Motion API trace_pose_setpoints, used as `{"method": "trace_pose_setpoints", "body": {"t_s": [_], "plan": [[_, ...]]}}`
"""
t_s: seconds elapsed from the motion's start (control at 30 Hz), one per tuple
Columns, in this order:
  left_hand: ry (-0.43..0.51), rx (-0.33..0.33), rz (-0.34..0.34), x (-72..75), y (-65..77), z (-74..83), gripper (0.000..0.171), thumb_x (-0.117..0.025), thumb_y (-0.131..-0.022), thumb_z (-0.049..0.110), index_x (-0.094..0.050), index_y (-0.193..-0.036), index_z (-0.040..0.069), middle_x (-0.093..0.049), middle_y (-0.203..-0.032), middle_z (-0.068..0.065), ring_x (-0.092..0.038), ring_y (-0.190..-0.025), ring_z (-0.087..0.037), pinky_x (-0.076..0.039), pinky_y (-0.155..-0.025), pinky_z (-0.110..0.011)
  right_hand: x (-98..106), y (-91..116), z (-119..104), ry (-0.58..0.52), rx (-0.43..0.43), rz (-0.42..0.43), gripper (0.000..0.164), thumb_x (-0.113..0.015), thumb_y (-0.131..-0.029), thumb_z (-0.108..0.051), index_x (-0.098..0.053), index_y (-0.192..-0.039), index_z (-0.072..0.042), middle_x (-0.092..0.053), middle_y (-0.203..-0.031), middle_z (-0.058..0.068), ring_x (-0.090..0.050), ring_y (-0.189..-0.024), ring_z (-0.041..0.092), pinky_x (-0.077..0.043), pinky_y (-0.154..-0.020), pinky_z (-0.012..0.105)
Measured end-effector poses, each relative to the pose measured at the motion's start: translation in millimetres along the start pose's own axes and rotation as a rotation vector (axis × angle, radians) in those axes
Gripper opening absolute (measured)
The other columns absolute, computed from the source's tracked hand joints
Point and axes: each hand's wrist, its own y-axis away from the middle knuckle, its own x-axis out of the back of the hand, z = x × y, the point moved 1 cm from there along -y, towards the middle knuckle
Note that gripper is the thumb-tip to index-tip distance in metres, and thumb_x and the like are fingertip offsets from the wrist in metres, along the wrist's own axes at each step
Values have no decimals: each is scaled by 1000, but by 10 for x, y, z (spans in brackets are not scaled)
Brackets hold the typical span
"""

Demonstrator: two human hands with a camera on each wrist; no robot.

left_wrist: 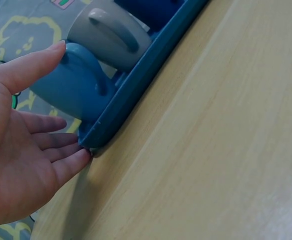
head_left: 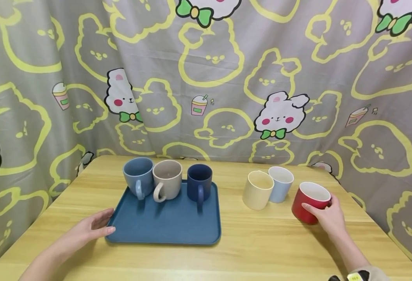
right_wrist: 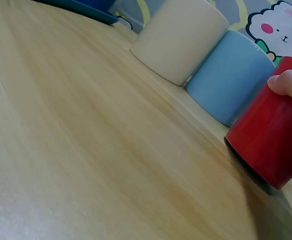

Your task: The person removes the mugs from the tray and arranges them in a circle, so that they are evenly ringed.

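My right hand (head_left: 329,216) grips a red mug (head_left: 305,208) with a white inside, thumb on its near side and fingers round the back. A dark shadow lies under the mug's base (right_wrist: 253,172) in the right wrist view. My left hand (head_left: 90,229) is at the left edge of a blue tray (head_left: 170,230), fingers extended, fingertips right at its rim in the left wrist view. Along the tray's back stand a light blue mug (head_left: 132,181), a beige mug (head_left: 172,183) and a navy mug (head_left: 196,187), handles toward me.
Left of the red mug, a pale yellow mug (head_left: 256,195) and a light blue cup (head_left: 281,185) stand side by side on the wooden table (head_left: 262,249). A patterned curtain (head_left: 223,128) hangs behind the table and along its sides.
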Motion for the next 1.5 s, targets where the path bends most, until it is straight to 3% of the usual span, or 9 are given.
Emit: {"method": "trace_pose_setpoints", "body": {"t_s": [0.27, 0.5, 0.73, 1.0, 1.5], "plan": [[7, 6, -3, 0, -3, 2, 74, -55, -93, 24, -15, -139, -17, -16, -143, -37, -20, -130, -51, -35, -82, -10, -47, -36, 4, -26, -5, -12, 94, -73, -80, -30, -12, -143, 5, -32, -137, 28, -33, -120, 39, -31, -97, 55], [-42, -14, 4, 17, 13, -19, 71, -54, -94, 22, -16, -138, -19, -18, -142, -39, -24, -128, -52, -41, -89, -22, -70, -59, -24, -27, 41, -31, 93, -74, -80, -29, -14, -142, 6, -33, -136, 28, -33, -120, 40, -30, -97, 56], [-21, -2, 3, 7, 3, 6, 73, -55, -93, 24, -16, -139, -17, -17, -143, -38, -22, -129, -51, -36, -83, -12, -94, -65, -31, -45, 81, -38, 88, -73, -80, -25, -17, -140, 7, -35, -133, 26, -34, -115, 36, -30, -94, 54], [-9, 0, -2, 7, 4, -22, 72, -55, -94, 23, -15, -139, -18, -17, -143, -38, -21, -129, -51, -37, -85, -14, -95, -77, -43, -57, 101, -77, 86, -72, -81, -23, -17, -139, 8, -33, -132, 29, -31, -118, 41, -26, -97, 61], [-12, 20, -5, 4, -3, 7, 74, -55, -93, 26, -15, -140, -16, -16, -144, -37, -21, -130, -50, -36, -84, -12, -100, -100, -33, -29, 122, -97, 84, -71, -82, -21, -17, -140, 8, -34, -132, 27, -33, -114, 35, -29, -95, 55]]}}
